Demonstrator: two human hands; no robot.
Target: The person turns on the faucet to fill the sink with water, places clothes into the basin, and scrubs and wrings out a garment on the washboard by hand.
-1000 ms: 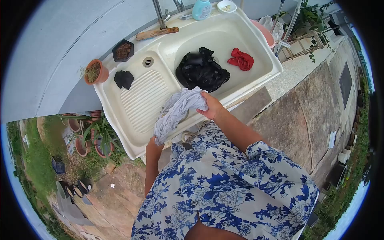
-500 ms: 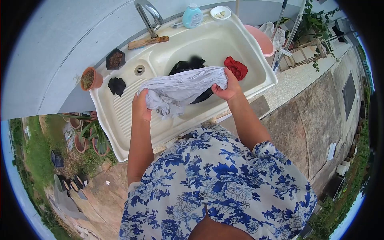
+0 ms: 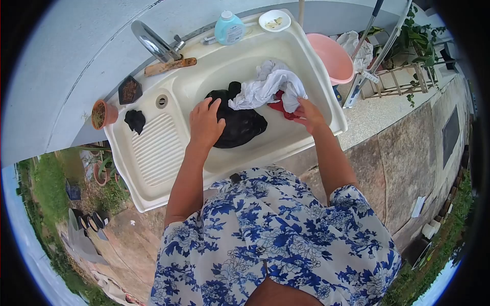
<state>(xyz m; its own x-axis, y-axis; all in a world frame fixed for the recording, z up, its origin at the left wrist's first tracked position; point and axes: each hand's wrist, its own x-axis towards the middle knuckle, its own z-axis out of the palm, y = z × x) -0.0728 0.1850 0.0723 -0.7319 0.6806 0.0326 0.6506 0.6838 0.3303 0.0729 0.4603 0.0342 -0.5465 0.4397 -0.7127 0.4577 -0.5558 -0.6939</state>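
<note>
In the head view, a wet-looking black cloth [image 3: 237, 127] lies bunched in the sink basin. My left hand [image 3: 206, 122] is over its left edge, fingers spread and holding nothing. A crumpled white cloth [image 3: 268, 86] rests to the right, partly on top of a red cloth [image 3: 279, 106] that is mostly covered. At the white cloth's right end is my right hand [image 3: 310, 116], its fingers apart and touching or very near the fabric. Both hands are inside the cream sink [image 3: 196, 166].
A tap [image 3: 155, 43], a wooden-handled brush [image 3: 170, 67], a blue detergent bottle [image 3: 229, 29] and a white dish [image 3: 274, 21] line the back rim. Left are a small black cloth [image 3: 135, 121] and a terracotta pot [image 3: 104, 114]. A pink basin [image 3: 331, 58] stands right.
The white cloth, stretched between both hands before, now lies heaped in the basin over the red cloth. My left hand has let go and moved over the black cloth.
</note>
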